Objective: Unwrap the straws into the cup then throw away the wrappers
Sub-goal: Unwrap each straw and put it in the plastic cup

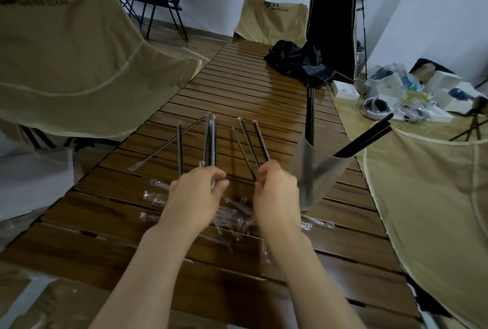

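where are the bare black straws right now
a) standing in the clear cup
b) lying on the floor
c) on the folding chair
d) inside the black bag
a: the unwrapped black straws lean out of the clear cup on the slatted table, just right of the right hand.

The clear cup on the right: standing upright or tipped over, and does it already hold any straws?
Upright. The clear cup stands on the slatted table and holds black straws leaning out over its rim.
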Action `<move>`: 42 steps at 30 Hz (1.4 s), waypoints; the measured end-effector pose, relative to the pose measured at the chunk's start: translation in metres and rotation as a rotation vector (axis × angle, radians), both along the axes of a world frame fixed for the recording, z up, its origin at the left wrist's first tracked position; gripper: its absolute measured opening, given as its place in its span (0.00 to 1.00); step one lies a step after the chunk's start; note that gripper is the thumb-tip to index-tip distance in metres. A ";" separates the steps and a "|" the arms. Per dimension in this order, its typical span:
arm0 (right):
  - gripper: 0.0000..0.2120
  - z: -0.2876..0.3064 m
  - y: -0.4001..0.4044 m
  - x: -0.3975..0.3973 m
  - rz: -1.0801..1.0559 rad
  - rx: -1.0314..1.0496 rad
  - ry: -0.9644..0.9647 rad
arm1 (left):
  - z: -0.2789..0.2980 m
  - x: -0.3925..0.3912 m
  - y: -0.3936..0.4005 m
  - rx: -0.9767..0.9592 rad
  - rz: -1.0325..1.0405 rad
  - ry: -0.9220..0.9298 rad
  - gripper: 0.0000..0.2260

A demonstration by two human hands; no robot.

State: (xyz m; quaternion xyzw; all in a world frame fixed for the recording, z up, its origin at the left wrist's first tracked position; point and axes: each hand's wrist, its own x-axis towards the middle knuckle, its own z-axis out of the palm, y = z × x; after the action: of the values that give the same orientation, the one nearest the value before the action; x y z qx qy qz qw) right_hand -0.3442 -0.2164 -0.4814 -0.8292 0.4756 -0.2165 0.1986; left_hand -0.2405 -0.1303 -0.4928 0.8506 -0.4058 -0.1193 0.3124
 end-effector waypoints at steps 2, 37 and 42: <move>0.12 0.013 0.002 -0.003 0.016 0.084 -0.205 | 0.006 -0.001 -0.002 -0.123 0.062 0.160 0.15; 0.06 0.025 0.012 -0.009 0.373 -0.430 -0.338 | 0.051 -0.032 0.005 -0.667 0.362 0.997 0.04; 0.08 0.024 0.012 -0.009 0.291 -0.389 -0.396 | 0.052 -0.035 0.002 -0.599 0.303 0.869 0.02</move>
State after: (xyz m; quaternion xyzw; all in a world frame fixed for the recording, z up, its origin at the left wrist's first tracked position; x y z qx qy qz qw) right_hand -0.3530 -0.2047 -0.4572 -0.8527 0.2537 -0.4300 0.1538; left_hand -0.2756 -0.1280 -0.4412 0.6457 -0.1288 -0.2926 0.6935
